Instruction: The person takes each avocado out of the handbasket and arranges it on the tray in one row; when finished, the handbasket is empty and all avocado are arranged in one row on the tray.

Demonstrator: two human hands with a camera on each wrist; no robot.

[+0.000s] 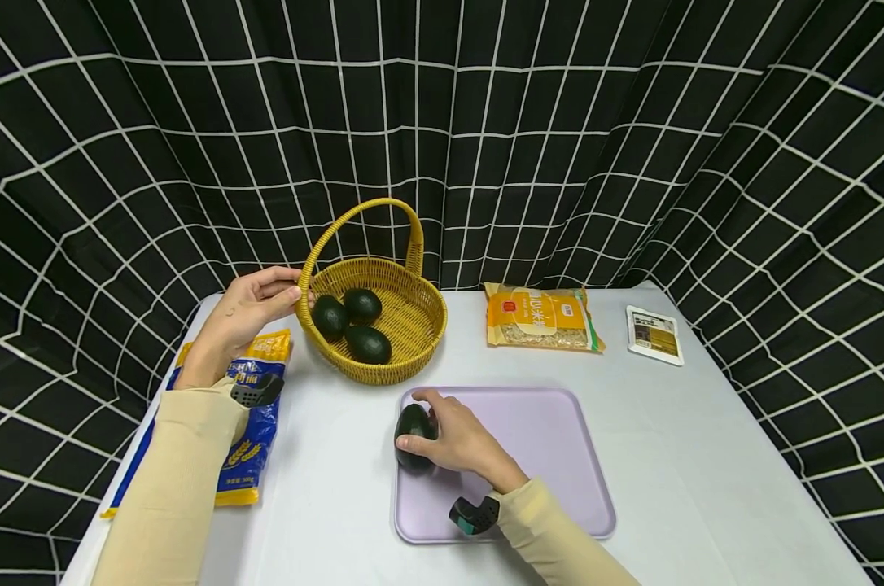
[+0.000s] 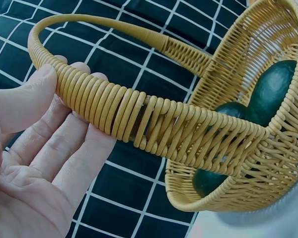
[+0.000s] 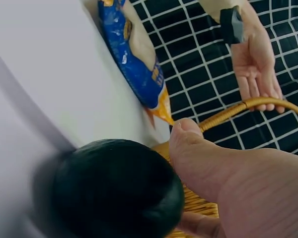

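A yellow wicker basket (image 1: pixel 418 352) stands at the back with three dark green avocados (image 1: pixel 369 345) inside. At its left side my left hand (image 1: pixel 247 313) pinches the upright handle (image 2: pixel 97 106), thumb on one side and fingers on the other. My right hand (image 1: pixel 462 435) grips another avocado (image 1: pixel 411 460) over the left edge of a lilac tray (image 1: pixel 522 456). In the right wrist view the thumb lies against this avocado (image 3: pixel 116 188), and the other fingers are mostly hidden behind it.
A blue and yellow packet (image 1: pixel 255 431) lies under my left forearm. Behind the tray is an orange bag of grain (image 1: pixel 540 319), with a small white flat packet (image 1: pixel 654 334) to its right. A black gridded curtain (image 1: pixel 442 122) closes off the back and sides.
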